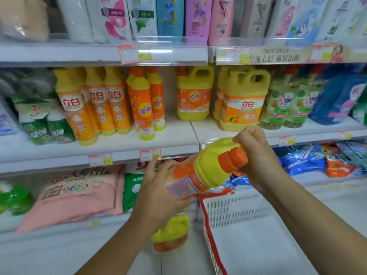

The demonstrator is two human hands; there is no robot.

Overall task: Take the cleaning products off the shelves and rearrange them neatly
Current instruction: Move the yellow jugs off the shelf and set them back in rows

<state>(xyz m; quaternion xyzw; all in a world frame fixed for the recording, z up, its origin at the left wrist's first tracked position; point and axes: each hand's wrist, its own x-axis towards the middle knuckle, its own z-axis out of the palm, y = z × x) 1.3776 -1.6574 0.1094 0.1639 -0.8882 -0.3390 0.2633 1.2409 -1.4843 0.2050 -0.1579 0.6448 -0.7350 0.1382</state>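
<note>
Gripping tilted orange jug (190, 175) | yellow shoulder | orange cap | both hands

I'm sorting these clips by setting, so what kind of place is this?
Most likely a shop aisle for household cleaning goods. Price tags are clipped along the shelf edges, many identical detergent bottles stand in rows, and a shopping basket sits below. The left hand and right hand hold one jug.

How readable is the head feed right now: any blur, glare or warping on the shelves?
Head view: wide-angle warping bows the shelf edges; corners are soft, the top-shelf bottles blurred; glare on the clear shelf strip; the middle-shelf jug label reads sharply; the held jug is slightly smeared.
</note>
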